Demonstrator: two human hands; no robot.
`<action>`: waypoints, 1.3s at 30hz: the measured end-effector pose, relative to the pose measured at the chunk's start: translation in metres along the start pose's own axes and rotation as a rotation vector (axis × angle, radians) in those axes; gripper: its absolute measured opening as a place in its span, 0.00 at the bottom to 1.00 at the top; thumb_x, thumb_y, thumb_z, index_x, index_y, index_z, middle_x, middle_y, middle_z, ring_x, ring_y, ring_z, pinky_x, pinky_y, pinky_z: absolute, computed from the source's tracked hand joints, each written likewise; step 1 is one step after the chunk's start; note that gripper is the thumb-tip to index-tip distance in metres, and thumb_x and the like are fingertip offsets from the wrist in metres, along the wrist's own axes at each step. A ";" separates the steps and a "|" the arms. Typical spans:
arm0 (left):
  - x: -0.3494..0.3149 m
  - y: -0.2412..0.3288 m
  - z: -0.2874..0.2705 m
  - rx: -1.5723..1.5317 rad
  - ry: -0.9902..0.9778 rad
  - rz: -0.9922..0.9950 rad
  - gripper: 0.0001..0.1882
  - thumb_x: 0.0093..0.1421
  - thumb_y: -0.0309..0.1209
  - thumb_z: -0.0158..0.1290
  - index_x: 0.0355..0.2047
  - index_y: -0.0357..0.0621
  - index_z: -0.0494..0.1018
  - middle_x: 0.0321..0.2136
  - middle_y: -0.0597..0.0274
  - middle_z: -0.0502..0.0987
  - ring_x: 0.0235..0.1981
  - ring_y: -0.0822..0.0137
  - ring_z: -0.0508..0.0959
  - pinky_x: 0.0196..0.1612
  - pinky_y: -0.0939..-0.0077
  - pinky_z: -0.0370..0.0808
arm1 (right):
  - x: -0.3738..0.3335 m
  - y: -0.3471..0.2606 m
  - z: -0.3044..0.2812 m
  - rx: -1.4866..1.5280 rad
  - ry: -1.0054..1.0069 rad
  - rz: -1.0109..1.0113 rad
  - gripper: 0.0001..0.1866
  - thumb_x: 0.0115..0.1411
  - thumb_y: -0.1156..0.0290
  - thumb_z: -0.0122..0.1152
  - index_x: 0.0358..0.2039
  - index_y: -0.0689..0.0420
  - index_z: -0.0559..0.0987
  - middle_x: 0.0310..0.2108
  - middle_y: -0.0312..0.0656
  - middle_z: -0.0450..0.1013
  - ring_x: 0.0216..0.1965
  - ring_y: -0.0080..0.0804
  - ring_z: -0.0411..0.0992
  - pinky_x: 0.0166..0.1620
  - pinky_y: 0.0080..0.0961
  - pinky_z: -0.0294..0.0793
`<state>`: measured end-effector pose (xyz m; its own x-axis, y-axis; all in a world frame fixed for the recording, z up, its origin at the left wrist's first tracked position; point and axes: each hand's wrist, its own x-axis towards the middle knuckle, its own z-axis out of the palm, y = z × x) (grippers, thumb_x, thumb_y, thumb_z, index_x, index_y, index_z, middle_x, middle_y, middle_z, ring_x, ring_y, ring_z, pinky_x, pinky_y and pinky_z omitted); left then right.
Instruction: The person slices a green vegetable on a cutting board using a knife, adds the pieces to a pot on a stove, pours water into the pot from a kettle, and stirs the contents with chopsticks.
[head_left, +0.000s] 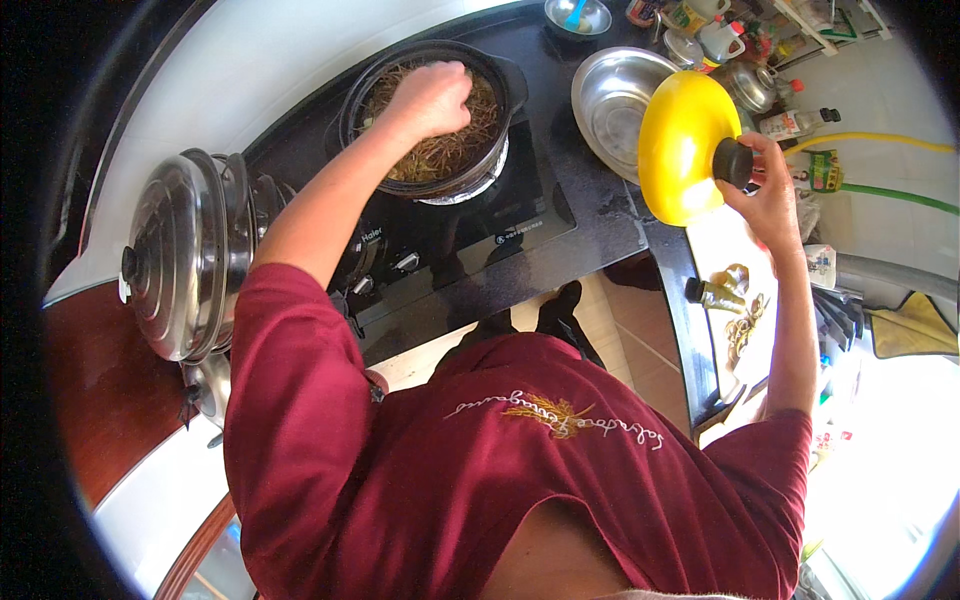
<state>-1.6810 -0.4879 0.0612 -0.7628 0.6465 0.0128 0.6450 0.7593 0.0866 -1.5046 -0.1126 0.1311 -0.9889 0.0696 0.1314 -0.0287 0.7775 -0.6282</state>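
My left hand (435,98) is closed, fingers curled, over a round black pot (496,160) on the stove. Thin brown strands (440,158) with some paler bits fill the pot. Whatever the left fingers hold, if anything, is hidden. Off to the right, my right hand (772,198) grips the black knob (733,163) of a yellow lid (685,145). The lid is tilted on edge, away from the pot, and partly covers a wide steel basin (612,115).
A glossy black cooktop (480,235) with front knobs lies under the pot. Left stands a tall steel steamer (180,260). A small steel bowl (590,22) sits at the back. Bottles (790,124) crowd the back right. A dark-capped jar (718,295) lies beside the right forearm.
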 end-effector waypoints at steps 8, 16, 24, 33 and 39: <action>0.029 -0.043 0.007 -0.141 0.213 -0.100 0.07 0.49 0.29 0.55 0.30 0.43 0.76 0.28 0.57 0.74 0.30 0.58 0.76 0.35 0.67 0.72 | 0.003 -0.002 0.004 -0.025 -0.013 0.010 0.30 0.41 0.76 0.65 0.47 0.57 0.67 0.41 0.41 0.69 0.39 0.30 0.71 0.45 0.27 0.71; -0.048 -0.067 -0.039 -0.473 0.356 -0.191 0.08 0.56 0.30 0.53 0.35 0.42 0.77 0.33 0.59 0.78 0.32 0.67 0.77 0.38 0.76 0.72 | 0.014 -0.005 0.007 -0.014 -0.056 -0.058 0.28 0.40 0.75 0.65 0.45 0.57 0.69 0.42 0.41 0.67 0.39 0.31 0.70 0.42 0.25 0.72; -0.203 0.049 -0.053 -0.944 0.348 -0.420 0.06 0.56 0.24 0.52 0.33 0.36 0.76 0.28 0.64 0.75 0.29 0.76 0.72 0.33 0.84 0.67 | 0.050 0.042 -0.003 -0.228 -0.135 0.006 0.29 0.40 0.64 0.65 0.46 0.54 0.70 0.40 0.45 0.70 0.42 0.40 0.71 0.45 0.30 0.70; -0.266 0.104 0.006 -1.055 0.051 -0.705 0.06 0.54 0.24 0.52 0.31 0.34 0.76 0.25 0.64 0.74 0.26 0.76 0.71 0.30 0.85 0.66 | 0.136 0.080 0.083 -0.435 -0.322 0.162 0.36 0.38 0.53 0.65 0.49 0.51 0.70 0.40 0.51 0.72 0.40 0.42 0.73 0.45 0.34 0.73; -0.291 0.118 0.012 -1.015 0.069 -0.862 0.06 0.54 0.24 0.52 0.31 0.36 0.76 0.25 0.64 0.74 0.26 0.75 0.71 0.30 0.84 0.66 | 0.148 0.096 0.131 -0.570 -0.302 0.233 0.38 0.38 0.49 0.67 0.52 0.47 0.68 0.48 0.51 0.66 0.48 0.47 0.69 0.49 0.39 0.70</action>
<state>-1.3823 -0.5859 0.0555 -0.9271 -0.0376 -0.3729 -0.3387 0.5101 0.7907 -1.6731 -0.1097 -0.0098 -0.9596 0.1617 -0.2301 0.1889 0.9767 -0.1014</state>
